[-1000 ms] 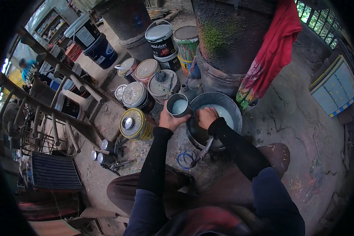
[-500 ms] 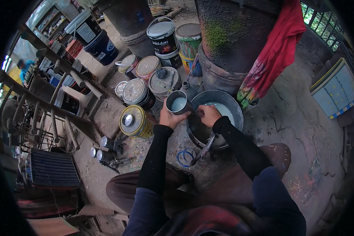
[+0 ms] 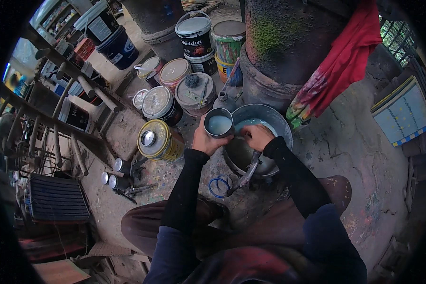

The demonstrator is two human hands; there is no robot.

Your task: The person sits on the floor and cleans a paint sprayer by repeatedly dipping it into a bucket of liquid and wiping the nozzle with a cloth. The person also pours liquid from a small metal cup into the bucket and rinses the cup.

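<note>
I squat on a concrete floor. My left hand (image 3: 207, 140) grips a small grey tin cup (image 3: 219, 123) holding pale bluish-white liquid, kept at the left rim of a round metal basin (image 3: 281, 137). My right hand (image 3: 257, 137) is closed over the basin, touching the cup's near rim; what it grips is hidden. The basin holds the same pale liquid at its far side. A paint-smeared stick or handle (image 3: 249, 173) leans out over the basin's near edge.
Several paint cans stand behind and left: a yellow tin (image 3: 157, 140), lidded cans (image 3: 158, 103), a white-lidded bucket (image 3: 194, 35). A mossy dark drum (image 3: 288, 42) with a red cloth (image 3: 345, 66) rises behind the basin. Small spray caps (image 3: 116, 173), a blue ring (image 3: 219, 185) and wooden ladder rails (image 3: 66, 90) lie left.
Both hands stayed at the cup and basin rim; the cup has shifted slightly toward the basin. The view has drifted a little.
</note>
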